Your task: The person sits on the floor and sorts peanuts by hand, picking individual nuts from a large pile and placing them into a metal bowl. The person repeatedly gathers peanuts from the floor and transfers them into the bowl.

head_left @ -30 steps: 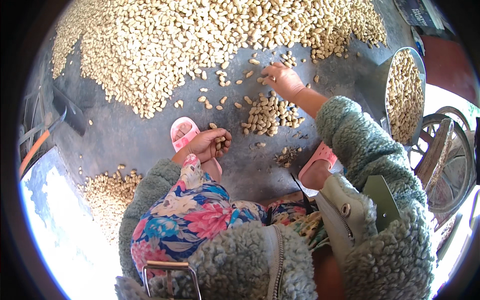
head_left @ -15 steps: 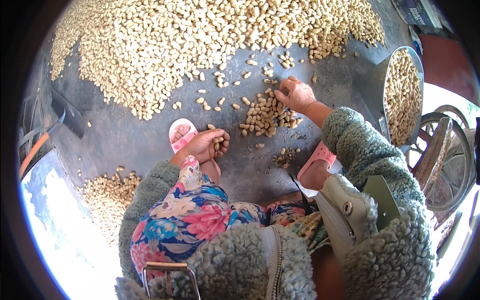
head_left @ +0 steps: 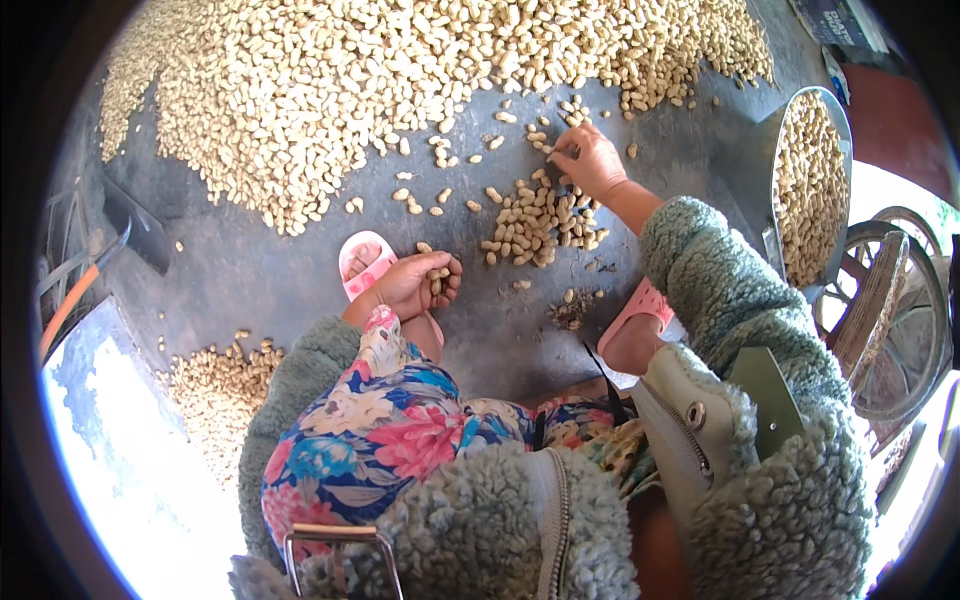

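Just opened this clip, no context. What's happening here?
A person squats on a grey floor among peanuts in the shell. The right hand reaches out to loose peanuts at the near edge of the big heap, just past a small pile. The left hand rests by a pink sandal, cupped around a few peanuts. A metal pan full of peanuts sits to the right, and another small heap lies to the left.

Fuzzy grey-green fleece jacket (head_left: 760,330) over a bright floral garment (head_left: 400,430).
Zipper (head_left: 548,520) down the front, snap-buttoned pocket flap (head_left: 690,415), pink slip-on sandals (head_left: 362,262) on both feet, bare left hand (head_left: 415,285) and right hand (head_left: 590,160) beyond thick cuffs.
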`<state>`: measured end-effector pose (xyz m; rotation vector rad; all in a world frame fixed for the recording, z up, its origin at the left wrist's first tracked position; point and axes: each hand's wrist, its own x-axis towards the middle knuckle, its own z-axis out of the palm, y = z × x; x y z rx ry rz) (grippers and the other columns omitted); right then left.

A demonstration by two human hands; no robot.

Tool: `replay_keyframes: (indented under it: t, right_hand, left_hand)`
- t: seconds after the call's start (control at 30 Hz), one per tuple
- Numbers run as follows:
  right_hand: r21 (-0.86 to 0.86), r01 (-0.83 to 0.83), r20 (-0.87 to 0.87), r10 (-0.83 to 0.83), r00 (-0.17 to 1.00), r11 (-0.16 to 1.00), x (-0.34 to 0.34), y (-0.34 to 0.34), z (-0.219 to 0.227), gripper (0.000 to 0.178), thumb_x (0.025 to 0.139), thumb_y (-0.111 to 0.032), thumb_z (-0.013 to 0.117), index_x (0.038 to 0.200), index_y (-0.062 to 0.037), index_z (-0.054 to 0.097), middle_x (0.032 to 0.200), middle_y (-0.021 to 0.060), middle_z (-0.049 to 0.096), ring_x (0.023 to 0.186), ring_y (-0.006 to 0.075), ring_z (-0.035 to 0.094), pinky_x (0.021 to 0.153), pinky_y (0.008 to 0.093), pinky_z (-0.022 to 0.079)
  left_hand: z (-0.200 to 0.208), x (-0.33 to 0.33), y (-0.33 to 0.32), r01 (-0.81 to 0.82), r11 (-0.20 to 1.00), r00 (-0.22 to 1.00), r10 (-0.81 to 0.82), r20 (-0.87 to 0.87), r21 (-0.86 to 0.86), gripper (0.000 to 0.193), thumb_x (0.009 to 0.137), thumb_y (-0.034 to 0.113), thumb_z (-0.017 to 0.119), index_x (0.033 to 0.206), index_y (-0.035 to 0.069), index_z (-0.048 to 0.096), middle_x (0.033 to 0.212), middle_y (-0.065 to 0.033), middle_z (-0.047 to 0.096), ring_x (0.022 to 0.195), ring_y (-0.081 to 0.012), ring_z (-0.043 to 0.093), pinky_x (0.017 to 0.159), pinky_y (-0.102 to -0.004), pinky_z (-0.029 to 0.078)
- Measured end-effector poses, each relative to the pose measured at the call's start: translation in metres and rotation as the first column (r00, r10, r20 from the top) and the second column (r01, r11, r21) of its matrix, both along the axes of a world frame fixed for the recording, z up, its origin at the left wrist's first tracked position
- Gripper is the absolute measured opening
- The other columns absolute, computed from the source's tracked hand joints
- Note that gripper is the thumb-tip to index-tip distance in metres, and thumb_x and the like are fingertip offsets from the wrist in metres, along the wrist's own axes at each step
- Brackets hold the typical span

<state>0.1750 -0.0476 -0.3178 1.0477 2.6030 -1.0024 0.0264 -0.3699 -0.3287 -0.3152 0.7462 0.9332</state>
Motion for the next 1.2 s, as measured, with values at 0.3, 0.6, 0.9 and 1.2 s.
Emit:
replay_keyframes:
  t: [0.3,0.6,0.9,1.2]
  right_hand:
    - [-0.064,-0.192,0.291,0.202,0.935,0.979,0.022,-0.034,0.015,0.022,0.085,-0.026,0.062,0.095,-0.0067,0.065,0.087,0.0134,0.067,0.086,0.0314,0.065,0.081,0.0408,0.052]
    - [-0.057,-0.215,0.095,0.219,0.971,0.975,0.011,-0.057,0.014,0.023,0.082,-0.021,0.066,0.095,-0.0029,0.063,0.093,0.0114,0.06,0.085,0.0284,0.062,0.078,0.0378,0.051]
    - [-0.564,0.106,0.087,-0.068,0.994,0.819,0.01,-0.04,0.011,0.024,0.078,-0.014,0.062,0.1,-0.0043,0.062,0.088,0.013,0.063,0.083,0.0256,0.063,0.078,0.036,0.051]
    - [-0.015,-0.424,-0.043,0.423,0.905,0.906,0.0,-0.06,-0.006,0.019,0.081,-0.02,0.062,0.097,-0.0091,0.063,0.093,0.0107,0.057,0.081,0.0318,0.063,0.074,0.041,0.052]
  left_hand:
    - [0.003,0.001,0.002,0.015,1.0,1.0,-0.015,-0.021,0.002,0.026,0.097,0.03,0.05,0.095,0.007,0.063,0.083,-0.0031,0.063,0.074,-0.0141,0.06,0.065,-0.0271,0.051]
    - [0.004,0.0,0.001,0.007,1.0,1.0,-0.007,-0.021,-0.001,0.025,0.097,0.028,0.051,0.096,0.006,0.063,0.083,-0.0041,0.063,0.074,-0.0152,0.062,0.066,-0.0283,0.052]
    - [0.003,0.001,0.0,-0.006,1.0,1.0,0.006,-0.017,0.007,0.024,0.097,0.028,0.051,0.097,0.007,0.063,0.084,-0.0041,0.063,0.075,-0.0155,0.062,0.067,-0.0284,0.052]
    - [-0.004,0.001,-0.001,-0.003,1.0,1.0,0.003,-0.003,0.025,0.026,0.097,0.029,0.05,0.098,0.007,0.062,0.085,-0.0043,0.063,0.076,-0.016,0.062,0.067,-0.029,0.052]
